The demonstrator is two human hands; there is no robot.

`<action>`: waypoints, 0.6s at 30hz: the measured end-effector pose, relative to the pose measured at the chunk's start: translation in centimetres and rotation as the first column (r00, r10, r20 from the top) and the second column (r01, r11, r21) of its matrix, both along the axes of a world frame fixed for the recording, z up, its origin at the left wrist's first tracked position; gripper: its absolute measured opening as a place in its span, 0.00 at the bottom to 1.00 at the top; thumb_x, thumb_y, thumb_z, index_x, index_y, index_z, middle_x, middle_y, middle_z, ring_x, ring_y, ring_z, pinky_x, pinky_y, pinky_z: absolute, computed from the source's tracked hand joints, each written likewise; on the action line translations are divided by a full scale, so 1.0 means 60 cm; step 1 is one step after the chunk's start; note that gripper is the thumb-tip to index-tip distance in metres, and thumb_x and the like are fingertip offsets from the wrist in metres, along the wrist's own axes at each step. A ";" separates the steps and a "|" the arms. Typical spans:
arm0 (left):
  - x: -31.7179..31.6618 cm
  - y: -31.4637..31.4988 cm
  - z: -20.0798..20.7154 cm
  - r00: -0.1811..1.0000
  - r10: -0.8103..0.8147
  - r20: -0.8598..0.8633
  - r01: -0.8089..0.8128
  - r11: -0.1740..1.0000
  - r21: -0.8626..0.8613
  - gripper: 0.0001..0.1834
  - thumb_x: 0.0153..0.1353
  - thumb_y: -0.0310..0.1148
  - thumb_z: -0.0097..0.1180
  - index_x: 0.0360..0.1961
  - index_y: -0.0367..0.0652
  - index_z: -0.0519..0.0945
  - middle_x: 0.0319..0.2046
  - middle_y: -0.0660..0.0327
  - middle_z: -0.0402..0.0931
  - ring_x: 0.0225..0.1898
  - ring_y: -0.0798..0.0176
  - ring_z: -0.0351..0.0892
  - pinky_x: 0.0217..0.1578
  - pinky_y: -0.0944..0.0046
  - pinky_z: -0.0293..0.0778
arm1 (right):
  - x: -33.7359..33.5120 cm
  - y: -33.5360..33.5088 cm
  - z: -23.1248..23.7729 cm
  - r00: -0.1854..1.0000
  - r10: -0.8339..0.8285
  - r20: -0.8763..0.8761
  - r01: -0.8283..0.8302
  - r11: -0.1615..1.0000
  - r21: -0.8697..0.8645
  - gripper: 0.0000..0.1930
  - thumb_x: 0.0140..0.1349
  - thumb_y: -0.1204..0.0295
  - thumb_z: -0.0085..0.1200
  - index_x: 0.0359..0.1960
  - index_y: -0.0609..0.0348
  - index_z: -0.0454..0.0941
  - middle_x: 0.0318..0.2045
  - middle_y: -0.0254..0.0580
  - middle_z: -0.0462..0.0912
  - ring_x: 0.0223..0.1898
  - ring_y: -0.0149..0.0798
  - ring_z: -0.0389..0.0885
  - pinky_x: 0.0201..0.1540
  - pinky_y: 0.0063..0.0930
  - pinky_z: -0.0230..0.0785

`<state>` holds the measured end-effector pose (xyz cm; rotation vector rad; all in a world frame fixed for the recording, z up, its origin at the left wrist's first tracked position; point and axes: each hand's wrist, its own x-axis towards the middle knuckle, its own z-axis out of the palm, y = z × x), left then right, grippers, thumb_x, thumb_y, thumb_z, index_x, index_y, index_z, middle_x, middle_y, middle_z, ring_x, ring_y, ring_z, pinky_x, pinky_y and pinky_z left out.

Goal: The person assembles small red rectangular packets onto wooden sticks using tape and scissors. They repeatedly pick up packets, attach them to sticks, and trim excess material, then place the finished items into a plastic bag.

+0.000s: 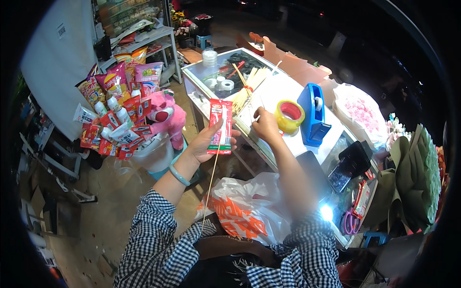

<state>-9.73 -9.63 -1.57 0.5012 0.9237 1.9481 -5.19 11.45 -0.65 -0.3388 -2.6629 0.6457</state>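
Observation:
In my left hand (205, 144) is a flat red snack packet (220, 109), held upright with the thumb across its front. A thin bamboo stick (211, 180) runs from the packet down toward my lap, its upper end against the packet. My right hand (265, 126) is over the white table edge with its fingers pinched together; what they hold, if anything, is too small to make out. Just right of it stands a roll of clear yellowish tape (289, 116), beside a blue tape dispenser (314, 115). A bundle of bamboo sticks (249, 86) lies beyond my hands.
At left, a bucket (156, 156) holds a snack bouquet and a pink plush toy (168, 115). The glass-topped table (283, 84) carries small tape rolls (224, 85), a phone (341, 174) and purple-handled scissors (351, 223). A plastic bag (254, 197) lies before me; wrapped flowers (360, 113) stand right.

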 end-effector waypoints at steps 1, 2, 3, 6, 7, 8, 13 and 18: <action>-0.002 0.002 -0.001 1.000 -0.008 0.018 0.007 0.999 0.038 0.31 0.66 0.52 0.43 0.59 0.37 0.63 0.43 0.50 0.76 0.37 0.60 0.81 0.40 0.57 0.80 | 0.020 -0.001 0.010 0.999 0.045 -0.011 -0.046 0.982 -0.182 0.09 0.50 0.79 0.50 0.34 0.66 0.74 0.25 0.53 0.80 0.27 0.48 0.80 0.31 0.39 0.71; -0.004 0.005 0.000 0.999 -0.016 0.035 0.013 0.997 0.082 0.32 0.66 0.54 0.40 0.59 0.37 0.63 0.43 0.50 0.76 0.37 0.60 0.81 0.40 0.57 0.80 | 0.047 0.000 0.026 0.998 0.061 0.026 -0.047 0.927 -0.372 0.09 0.50 0.78 0.51 0.34 0.66 0.75 0.24 0.49 0.80 0.24 0.43 0.79 0.29 0.33 0.70; -0.005 0.007 0.002 0.999 -0.016 0.048 0.010 0.993 0.118 0.34 0.67 0.57 0.37 0.60 0.37 0.62 0.43 0.50 0.76 0.37 0.60 0.80 0.41 0.56 0.79 | 0.080 -0.002 0.042 0.993 0.119 0.003 -0.092 0.781 -0.618 0.09 0.52 0.78 0.51 0.35 0.66 0.76 0.24 0.46 0.80 0.23 0.37 0.78 0.28 0.28 0.69; -0.001 0.018 0.015 0.997 -0.009 0.074 -0.005 0.985 0.175 0.36 0.66 0.59 0.33 0.61 0.37 0.61 0.43 0.49 0.75 0.38 0.60 0.80 0.43 0.55 0.77 | 0.213 -0.033 0.083 0.985 0.118 -0.124 -0.161 0.395 -0.904 0.09 0.58 0.79 0.49 0.38 0.70 0.77 0.25 0.43 0.79 0.24 0.30 0.77 0.27 0.20 0.68; 0.003 0.022 0.022 0.998 -0.029 0.055 0.015 0.972 0.233 0.37 0.66 0.59 0.34 0.62 0.36 0.59 0.45 0.49 0.73 0.38 0.61 0.79 0.44 0.56 0.77 | 0.254 -0.046 0.096 0.973 0.082 -0.213 -0.229 0.392 -0.891 0.09 0.59 0.79 0.48 0.38 0.72 0.76 0.26 0.46 0.80 0.25 0.32 0.78 0.28 0.22 0.70; 0.009 0.026 0.030 0.999 -0.017 0.039 0.007 0.969 0.246 0.38 0.66 0.60 0.33 0.62 0.36 0.59 0.45 0.48 0.73 0.38 0.61 0.79 0.44 0.56 0.76 | 0.287 -0.055 0.109 0.952 0.041 -0.303 -0.297 0.363 -0.883 0.09 0.59 0.80 0.47 0.39 0.74 0.76 0.26 0.48 0.80 0.27 0.34 0.80 0.30 0.24 0.72; 0.048 0.045 0.074 0.990 0.057 -0.129 -0.019 0.960 0.279 0.31 0.66 0.46 0.45 0.62 0.34 0.59 0.48 0.48 0.72 0.41 0.61 0.78 0.46 0.60 0.76 | 0.411 -0.086 0.157 0.769 -0.104 -0.630 -0.496 0.524 -0.692 0.08 0.53 0.84 0.52 0.35 0.75 0.77 0.27 0.55 0.80 0.25 0.42 0.83 0.31 0.27 0.77; 0.084 0.052 0.106 0.983 0.092 -0.161 -0.056 0.975 0.213 0.27 0.65 0.33 0.49 0.62 0.34 0.60 0.53 0.47 0.70 0.47 0.59 0.77 0.49 0.60 0.75 | 0.479 -0.092 0.207 0.514 0.049 -0.857 -0.110 0.994 -0.009 0.12 0.58 0.66 0.53 0.31 0.65 0.79 0.24 0.52 0.80 0.19 0.33 0.73 0.22 0.25 0.60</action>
